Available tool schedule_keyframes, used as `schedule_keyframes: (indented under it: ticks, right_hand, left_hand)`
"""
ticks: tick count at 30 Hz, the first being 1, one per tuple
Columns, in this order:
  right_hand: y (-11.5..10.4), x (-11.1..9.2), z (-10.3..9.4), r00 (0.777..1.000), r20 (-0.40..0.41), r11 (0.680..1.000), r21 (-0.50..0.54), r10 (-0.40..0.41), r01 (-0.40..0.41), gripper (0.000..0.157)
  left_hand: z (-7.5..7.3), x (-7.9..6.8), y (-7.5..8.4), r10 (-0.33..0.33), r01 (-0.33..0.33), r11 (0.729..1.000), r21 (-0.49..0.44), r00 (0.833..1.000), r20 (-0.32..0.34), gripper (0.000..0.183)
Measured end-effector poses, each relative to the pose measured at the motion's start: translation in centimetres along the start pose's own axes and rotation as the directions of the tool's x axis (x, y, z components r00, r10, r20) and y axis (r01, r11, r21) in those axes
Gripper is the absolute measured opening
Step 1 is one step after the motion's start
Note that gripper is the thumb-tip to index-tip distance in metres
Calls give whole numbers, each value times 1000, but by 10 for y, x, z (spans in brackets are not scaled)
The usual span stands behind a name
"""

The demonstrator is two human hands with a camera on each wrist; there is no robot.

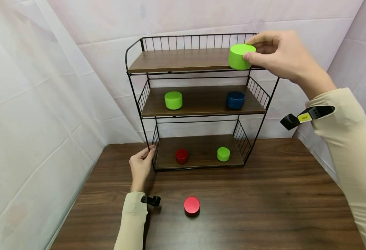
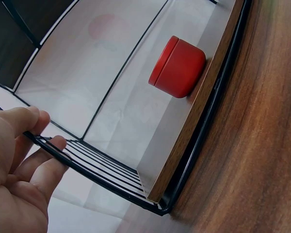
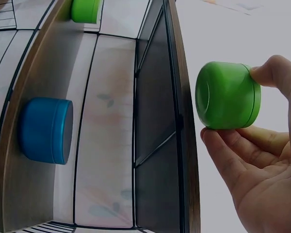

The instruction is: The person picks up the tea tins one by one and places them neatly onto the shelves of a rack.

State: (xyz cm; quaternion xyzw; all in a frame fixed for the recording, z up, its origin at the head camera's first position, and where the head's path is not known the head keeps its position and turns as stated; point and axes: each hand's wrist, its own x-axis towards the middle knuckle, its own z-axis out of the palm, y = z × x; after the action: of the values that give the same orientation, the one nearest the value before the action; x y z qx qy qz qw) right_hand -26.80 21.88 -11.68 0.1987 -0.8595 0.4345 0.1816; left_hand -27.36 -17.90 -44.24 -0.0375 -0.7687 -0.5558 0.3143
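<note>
A green round tin (image 1: 240,57) is pinched by my right hand (image 1: 283,55) between thumb and fingers, at the front edge of the top shelf on the right. In the right wrist view the green tin (image 3: 227,95) appears just beyond that shelf's edge. My left hand (image 1: 141,165) grips the black wire frame low on the rack's left side; in the left wrist view thumb and fingers curl round the frame bar (image 2: 87,172). The three-tier rack (image 1: 198,60) has brown wooden shelves. Its middle shelf bears another green tin (image 1: 173,100) and a blue tin (image 1: 235,100).
On the bottom shelf are a red tin (image 1: 181,156) at left and a small green tin (image 1: 223,154) at right. Another red tin (image 1: 191,206) stands on the wooden table (image 1: 248,208) before the rack. White cloth (image 1: 61,86) hangs behind and at the sides.
</note>
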Motion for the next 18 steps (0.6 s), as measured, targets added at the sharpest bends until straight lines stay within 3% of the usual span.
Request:
schedule_keyframes:
  ticks: [10,18]
  right_hand:
    - [8,13,-7,998,-13,993,-104,60,-61,37]
    - [17,18,-14,993,-18,989,-94,115,-116,41]
  left_hand:
    - [6,-1,5,-22,22,999,-23,1000,13,17]
    - [7,-2,6,-33,33,999,-4,999,17,17]
